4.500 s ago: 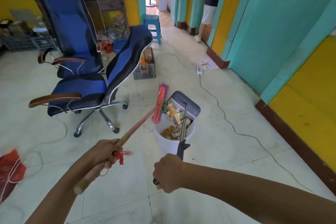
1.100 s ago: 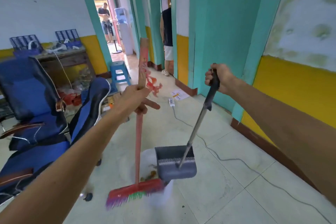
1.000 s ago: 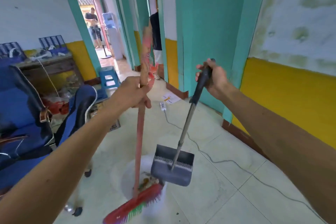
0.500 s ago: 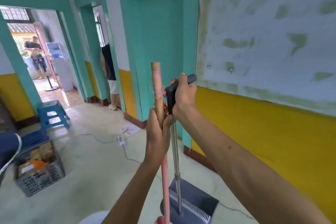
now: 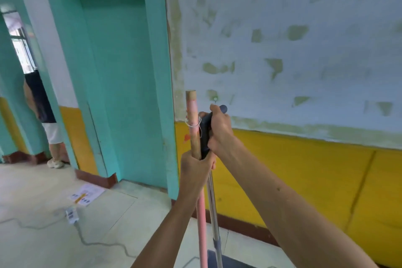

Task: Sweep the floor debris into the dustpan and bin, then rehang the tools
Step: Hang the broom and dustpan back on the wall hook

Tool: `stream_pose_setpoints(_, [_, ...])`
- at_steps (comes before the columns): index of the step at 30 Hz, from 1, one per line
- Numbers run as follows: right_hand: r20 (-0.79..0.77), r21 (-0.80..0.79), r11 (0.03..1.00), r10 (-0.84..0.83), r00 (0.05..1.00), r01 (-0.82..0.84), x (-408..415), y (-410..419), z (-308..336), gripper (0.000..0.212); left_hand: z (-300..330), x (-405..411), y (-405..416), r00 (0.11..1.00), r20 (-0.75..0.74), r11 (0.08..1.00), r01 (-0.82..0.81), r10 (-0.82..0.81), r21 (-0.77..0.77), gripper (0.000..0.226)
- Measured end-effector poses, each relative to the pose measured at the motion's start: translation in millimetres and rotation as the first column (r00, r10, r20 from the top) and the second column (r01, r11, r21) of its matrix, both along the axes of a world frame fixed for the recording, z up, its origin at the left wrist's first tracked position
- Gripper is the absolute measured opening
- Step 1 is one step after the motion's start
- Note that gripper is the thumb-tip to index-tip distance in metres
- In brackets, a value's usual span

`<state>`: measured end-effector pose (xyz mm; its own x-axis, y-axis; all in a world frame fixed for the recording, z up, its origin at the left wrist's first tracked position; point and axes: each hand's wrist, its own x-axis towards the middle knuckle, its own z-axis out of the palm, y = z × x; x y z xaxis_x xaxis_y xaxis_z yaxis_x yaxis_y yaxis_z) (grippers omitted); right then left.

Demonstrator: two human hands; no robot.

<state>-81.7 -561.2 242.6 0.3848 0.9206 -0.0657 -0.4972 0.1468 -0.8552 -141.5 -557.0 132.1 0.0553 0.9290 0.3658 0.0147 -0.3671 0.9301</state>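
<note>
Patchy white-and-yellow wall (image 5: 304,72) fills the view, with a teal door recess (image 5: 121,85) at its left edge and pale floor tiles (image 5: 43,213) below. Both tools stand upright and side by side, long axes vertical, just in front of that wall. The left hand (image 5: 196,169) is wrapped tight round the broom handle (image 5: 193,128), and seems to take in the dustpan handle (image 5: 212,198) too. The right hand (image 5: 218,130) is clenched higher up on the dustpan's dark grip (image 5: 204,132). A string loop (image 5: 192,123) circles the broom handle near its top. On the wall, just above and beyond the right hand, sits a small pale nail or hook (image 5: 215,99); my guess is that the rehanging turns on it, and the right hand is the nearer. The dustpan tray (image 5: 230,262) barely shows at the bottom edge, so its contents cannot be told. No bin is in view.
</note>
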Motion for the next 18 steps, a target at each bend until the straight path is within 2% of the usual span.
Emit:
stream_pose_setpoints(3, [0.051,-0.053,0.998,-0.01,0.999,0.013,16.8,25.1,-4.4,0.034,-6.5,20.5,31.0,0.999,0.043,0.999,0.033,-0.032,-0.027,0.037])
stream_pose_setpoints(6, [0.049,-0.038,0.998,0.042,0.998,-0.04,34.0,44.7,-4.7,0.036,-12.1,36.0,62.6,0.992,0.063,0.993,0.112,-0.109,-0.032,0.042])
stream_pose_setpoints(7, [0.135,-0.047,0.999,-0.004,0.991,0.011,40.8,52.7,-7.1,0.032,-14.9,40.9,72.8,0.986,0.063,0.988,0.153,-0.152,-0.016,0.044])
stream_pose_setpoints(8, [0.297,-0.063,0.993,-0.072,0.952,0.095,49.1,58.8,-12.8,0.03,-16.4,45.0,83.1,0.978,0.057,0.98,0.2,-0.199,-0.006,0.045])
stream_pose_setpoints(9, [0.497,-0.062,0.979,-0.139,0.856,0.195,57.5,62.3,-20.1,0.039,-17.5,48.3,93.1,0.967,0.061,0.968,0.249,-0.249,0.001,0.046])
stream_pose_setpoints(10, [0.671,-0.005,0.96,-0.204,0.713,0.279,65.0,62.9,-27.5,0.062,-17.7,51.8,103.9,0.952,0.072,0.955,0.297,-0.296,0.01,0.046])
stream_pose_setpoints(11, [0.783,0.127,0.943,-0.287,0.552,0.309,71.9,62.5,-34.5,0.087,-17.4,55.9,115.5,0.939,0.078,0.943,0.333,-0.334,0.026,0.047])
stream_pose_setpoints(12, [0.858,0.271,0.922,-0.362,0.363,0.278,77.7,61.6,-40.3,0.102,-16.8,60.5,127.2,0.933,0.07,0.936,0.351,-0.353,0.038,0.046])
stream_pose_setpoints(13, [0.901,0.368,0.904,-0.405,0.157,0.217,83.2,63.9,-43.3,0.104,-16.7,65.3,137.8,0.929,0.056,0.931,0.364,-0.366,0.038,0.046])
stream_pose_setpoints(14, [0.91,0.41,0.897,-0.414,-0.008,0.169,89.8,68.9,-42.8,0.097,-16.8,69.6,147.8,0.923,0.05,0.924,0.381,-0.382,0.028,0.047])
stream_pose_setpoints(15, [0.911,0.413,0.895,-0.402,-0.094,0.166,97.8,77.9,-40.9,0.084,-17.7,74.3,157.8,0.913,0.055,0.914,0.405,-0.405,0.015,0.047])
stream_pose_setpoints(18, [0.9,0.434,0.883,-0.421,-0.108,0.176,112.6,107.2,-23.9,0.034,-26.1,85.6,188.4,0.896,0.024,0.896,0.444,-0.444,-0.027,0.047])
